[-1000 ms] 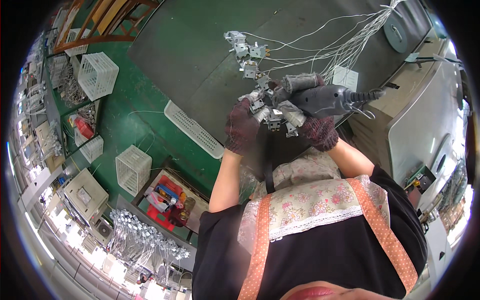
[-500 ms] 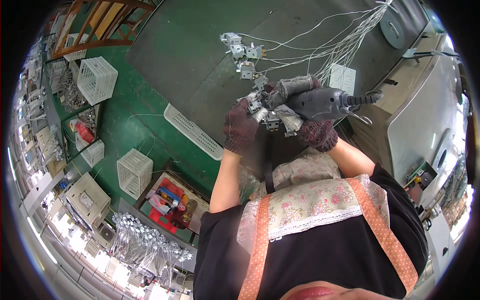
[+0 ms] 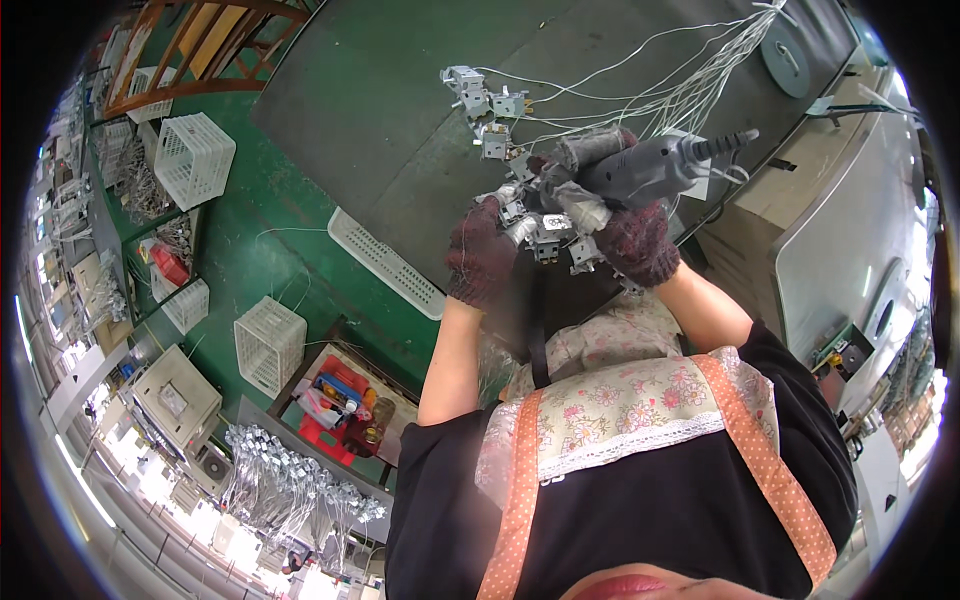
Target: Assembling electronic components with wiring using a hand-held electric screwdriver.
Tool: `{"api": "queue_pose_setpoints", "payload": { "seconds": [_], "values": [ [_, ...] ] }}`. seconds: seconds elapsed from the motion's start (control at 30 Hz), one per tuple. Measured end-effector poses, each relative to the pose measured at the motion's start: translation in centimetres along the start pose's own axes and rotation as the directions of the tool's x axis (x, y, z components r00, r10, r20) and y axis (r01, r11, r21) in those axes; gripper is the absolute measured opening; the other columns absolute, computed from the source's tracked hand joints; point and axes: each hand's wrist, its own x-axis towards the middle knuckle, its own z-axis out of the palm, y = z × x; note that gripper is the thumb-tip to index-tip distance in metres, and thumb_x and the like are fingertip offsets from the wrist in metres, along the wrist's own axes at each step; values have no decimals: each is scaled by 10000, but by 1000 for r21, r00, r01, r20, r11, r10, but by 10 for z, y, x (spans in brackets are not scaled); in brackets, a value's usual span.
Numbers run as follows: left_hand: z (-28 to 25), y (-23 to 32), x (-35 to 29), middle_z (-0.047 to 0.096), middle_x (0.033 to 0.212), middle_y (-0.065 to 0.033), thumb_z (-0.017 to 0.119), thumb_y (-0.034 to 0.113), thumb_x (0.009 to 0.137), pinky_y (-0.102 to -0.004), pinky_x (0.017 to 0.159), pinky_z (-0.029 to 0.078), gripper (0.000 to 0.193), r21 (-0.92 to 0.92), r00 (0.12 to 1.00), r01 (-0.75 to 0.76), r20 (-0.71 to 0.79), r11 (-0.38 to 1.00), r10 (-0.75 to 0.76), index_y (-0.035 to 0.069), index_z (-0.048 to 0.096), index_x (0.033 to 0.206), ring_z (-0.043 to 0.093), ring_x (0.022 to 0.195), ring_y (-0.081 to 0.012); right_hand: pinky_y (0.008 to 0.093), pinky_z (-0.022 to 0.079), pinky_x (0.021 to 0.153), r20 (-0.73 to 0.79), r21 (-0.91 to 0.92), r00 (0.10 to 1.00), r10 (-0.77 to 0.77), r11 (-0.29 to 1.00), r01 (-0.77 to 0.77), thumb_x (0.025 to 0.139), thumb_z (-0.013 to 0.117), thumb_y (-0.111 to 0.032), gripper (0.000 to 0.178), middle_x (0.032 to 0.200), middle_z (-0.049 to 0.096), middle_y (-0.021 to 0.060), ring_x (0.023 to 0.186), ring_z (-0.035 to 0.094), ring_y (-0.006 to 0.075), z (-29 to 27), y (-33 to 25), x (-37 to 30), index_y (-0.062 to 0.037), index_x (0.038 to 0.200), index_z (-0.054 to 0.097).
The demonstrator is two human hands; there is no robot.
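Note:
My right hand (image 3: 640, 245), in a dark red knitted glove with wrapped fingertips, grips a dark grey electric screwdriver (image 3: 640, 172), its cord end pointing up and right. The tool's tip is hidden behind the fingers. My left hand (image 3: 482, 250), gloved alike, pinches a small silver metal box (image 3: 512, 211) just left of the tool. More such metal boxes (image 3: 545, 240) lie between and below my hands. Others run in a row (image 3: 492, 140) up the dark table, with thin white leads (image 3: 690, 90) gathered in a bundle at the upper right.
A round grey disc (image 3: 783, 62) lies on the dark table (image 3: 370, 110) near the bundle. A long white perforated tray (image 3: 385, 262) stands along the left table edge. White crates (image 3: 270, 345) rest on the green floor. A metal-topped bench (image 3: 850, 240) is at right.
My right hand has shifted slightly right, and the screwdriver's cord end has swung upward. My left hand stays nearly in place. More of the metal boxes below the tool now show.

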Motion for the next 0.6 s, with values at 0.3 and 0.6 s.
{"api": "queue_pose_setpoints", "payload": {
  "seconds": [0.3, 0.6],
  "values": [
    [-6, -27, 2, 652, 1060, -180, 606, 338, 904, -421, 841, 491, 362, 234, 979, -203, 59, 951, 194, 77, 614, 1154, 633, 990, -319, 285, 525, 753, -219, -89, 975, -47, 996, 28, 778, 769, -87, 329, 946, 640, 36, 856, 613, 114, -14, 8, 33, -62, 1057, 598],
    [-3, -2, 74, 531, 1259, -204, 738, 316, 778, -447, 933, 462, 617, 215, 982, 150, -148, 965, -119, 93, 481, 1292, 563, 1088, -389, 282, 504, 781, -241, -87, 969, -47, 996, 27, 796, 733, -52, 304, 951, 625, 30, 869, 591, 114, -12, 33, 21, -61, 1065, 590]
  ]
}}
